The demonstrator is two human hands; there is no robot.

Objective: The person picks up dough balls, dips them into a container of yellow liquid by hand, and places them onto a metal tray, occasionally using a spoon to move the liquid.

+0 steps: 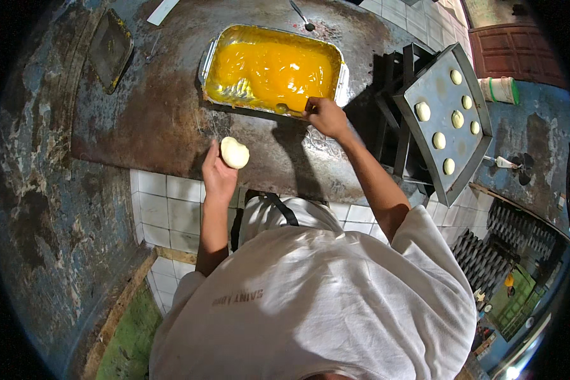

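Observation:
My left hand (218,171) holds a pale, flattened round piece of dough (235,152) above the stained metal table (133,126). An aluminium foil pan (204,73) of glossy yellow filling (272,66) lies just beyond. My right hand (323,118) is closed on the handle of a spoon (286,109) at the pan's near right edge, the spoon's end low in the filling.
On the right, a metal tray (456,177) with several pale dough balls (438,140) rests on stacked trays (399,69). A small dark tray (111,50) lies at upper left, another spoon (308,26) beyond the pan. A white bucket (497,90) stands at the far right.

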